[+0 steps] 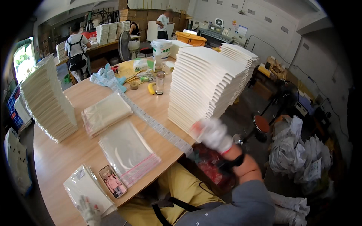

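My left hand (89, 211), in a pale glove with bare fingertips, lies flat with its fingers apart on a small pile of white packs in clear film (86, 184). My right hand (214, 135), gloved in white, is smeared by motion at the near lower corner of a tall stack of white folded sheets or boards (205, 75). Whether it touches the stack or holds anything is unclear. Between my hands lie clear plastic bags with a pink edge strip (128, 148) and a phone with a picture case (112, 182). Another pile of clear bags (106, 113) lies farther back.
A strip of printed labels (151, 122) crosses the wooden table (56, 165). Another tall white stack (49, 101) stands at the left. A glass (160, 83), a banana (151, 89), a tape roll (134, 86) and a bucket (161, 48) stand farther back. Two people work beyond a fan (124, 45).
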{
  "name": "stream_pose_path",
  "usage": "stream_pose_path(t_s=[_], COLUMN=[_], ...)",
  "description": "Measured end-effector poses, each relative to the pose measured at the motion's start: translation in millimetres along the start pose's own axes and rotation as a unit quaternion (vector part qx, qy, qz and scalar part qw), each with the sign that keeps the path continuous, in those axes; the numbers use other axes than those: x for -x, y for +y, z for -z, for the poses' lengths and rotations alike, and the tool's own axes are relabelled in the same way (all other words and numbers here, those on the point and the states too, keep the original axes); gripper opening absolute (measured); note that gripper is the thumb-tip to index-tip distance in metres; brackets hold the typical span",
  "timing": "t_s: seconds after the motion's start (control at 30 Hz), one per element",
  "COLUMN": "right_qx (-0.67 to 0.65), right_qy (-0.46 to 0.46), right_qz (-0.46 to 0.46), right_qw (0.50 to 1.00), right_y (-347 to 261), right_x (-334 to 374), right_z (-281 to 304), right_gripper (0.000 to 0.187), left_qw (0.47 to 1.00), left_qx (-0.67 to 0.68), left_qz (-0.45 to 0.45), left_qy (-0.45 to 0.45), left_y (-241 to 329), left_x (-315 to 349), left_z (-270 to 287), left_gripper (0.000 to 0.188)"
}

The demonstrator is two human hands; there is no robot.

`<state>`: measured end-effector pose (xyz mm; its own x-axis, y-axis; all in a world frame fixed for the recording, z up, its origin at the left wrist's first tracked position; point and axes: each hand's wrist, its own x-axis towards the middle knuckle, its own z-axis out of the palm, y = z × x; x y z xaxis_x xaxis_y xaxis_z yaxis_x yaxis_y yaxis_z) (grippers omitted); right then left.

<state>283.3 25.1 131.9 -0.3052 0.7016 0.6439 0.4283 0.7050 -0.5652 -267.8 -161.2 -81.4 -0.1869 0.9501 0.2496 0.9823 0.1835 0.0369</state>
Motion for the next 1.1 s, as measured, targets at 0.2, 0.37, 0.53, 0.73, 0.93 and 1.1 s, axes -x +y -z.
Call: stream_pose_path(t_s=[0.2, 0.37, 0.53, 0.73, 0.93, 1.1], right_qx=[0.227, -0.077, -0.392, -0.368, -0.204, -0.069], right_qy=[0.236, 0.241, 0.253, 0.326, 0.242, 0.286], right_qz=[0.016, -0.29, -0.307, -0.253, -0.344, -0.176], right_qw=[0.945, 0.923, 0.83, 0.833, 0.884, 0.939], right_y=[9, 61, 91, 86, 71, 34], right_x=[-70, -56, -53, -97, -110, -52], right_z=[165, 211, 219, 226, 234, 186], right_gripper=[0.011, 0.024, 0.024, 0.024, 0.017, 0.018], left_qw=[0.994, 0.997, 0.972, 0.934, 0.966, 0.972], left_qx=[-0.035, 0.028, 0.138, 0.288, 0.208, -0.044], left_qz=[-0.068, -0.056, -0.15, -0.187, -0.14, -0.124], left_qy=[-0.072, 0.034, 0.121, 0.098, -0.067, -0.195], left_y=[26, 27, 79, 174, 254, 294], left_x=[5, 9, -5, -57, -134, -160], left_z=[-3, -3, 37, 46, -6, -34], left_gripper=[0.066, 0.064, 0.06, 0.029, 0.022, 0.027])
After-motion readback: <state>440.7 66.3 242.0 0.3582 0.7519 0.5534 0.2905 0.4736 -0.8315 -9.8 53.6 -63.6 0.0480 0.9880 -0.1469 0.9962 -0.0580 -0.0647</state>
